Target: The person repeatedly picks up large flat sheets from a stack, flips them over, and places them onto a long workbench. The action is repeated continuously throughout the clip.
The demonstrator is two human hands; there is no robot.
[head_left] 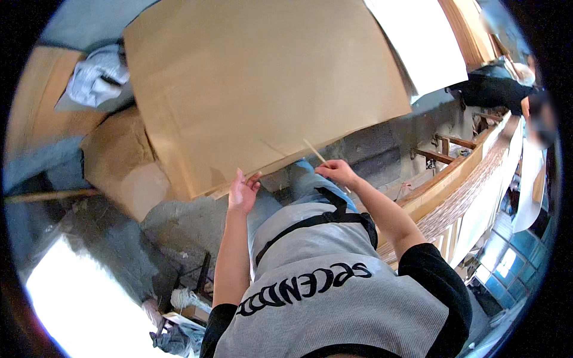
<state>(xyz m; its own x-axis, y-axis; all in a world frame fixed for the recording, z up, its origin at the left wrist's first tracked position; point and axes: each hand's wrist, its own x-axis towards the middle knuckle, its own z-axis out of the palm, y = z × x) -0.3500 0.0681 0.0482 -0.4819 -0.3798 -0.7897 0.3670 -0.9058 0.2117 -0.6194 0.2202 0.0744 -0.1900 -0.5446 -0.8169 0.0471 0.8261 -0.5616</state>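
Observation:
A large sheet of brown paper (pixel 268 77) lies flat in front of me, its near edge just beyond my hands. My right hand (pixel 338 173) is closed around a thin, pale stick (pixel 313 150). The free end of that stick points up over the sheet's near edge. At the left part of the same edge, my left hand (pixel 243 190) holds nothing and its fingers are apart. Whether its fingertips touch the paper I cannot tell.
A white sheet (pixel 421 45) lies at the far right beside the brown paper. Crumpled pale cloth or paper (pixel 98 77) sits at the far left. A long wooden trough-like frame (pixel 453 179) runs along my right. Another person's dark sleeve (pixel 492 90) shows at upper right.

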